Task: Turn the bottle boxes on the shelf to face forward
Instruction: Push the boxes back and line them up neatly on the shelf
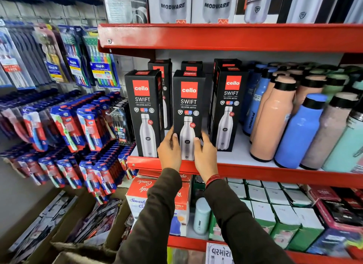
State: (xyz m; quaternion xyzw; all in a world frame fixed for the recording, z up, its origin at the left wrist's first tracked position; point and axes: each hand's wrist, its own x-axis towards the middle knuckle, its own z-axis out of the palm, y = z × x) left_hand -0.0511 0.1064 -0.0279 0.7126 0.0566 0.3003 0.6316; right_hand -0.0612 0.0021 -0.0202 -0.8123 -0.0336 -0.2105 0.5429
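Three black Cello Swift bottle boxes stand in the front row on the red shelf (pixel 255 172), printed fronts toward me. My left hand (pixel 169 151) grips the lower left edge of the middle box (pixel 189 106), and my right hand (pixel 205 155) grips its lower right edge. The left box (pixel 144 110) stands close beside it. Further back and slightly angled is the right box (pixel 228 106). More black boxes (pixel 191 66) stand behind, mostly hidden.
Loose coloured bottles (pixel 298 130) crowd the shelf's right side. Toothbrush packs (pixel 78 126) hang on the left wall. Modware boxes (pixel 172 6) fill the shelf above; cartons (pixel 275 214) sit below. Cardboard bins (pixel 68 234) stand at lower left.
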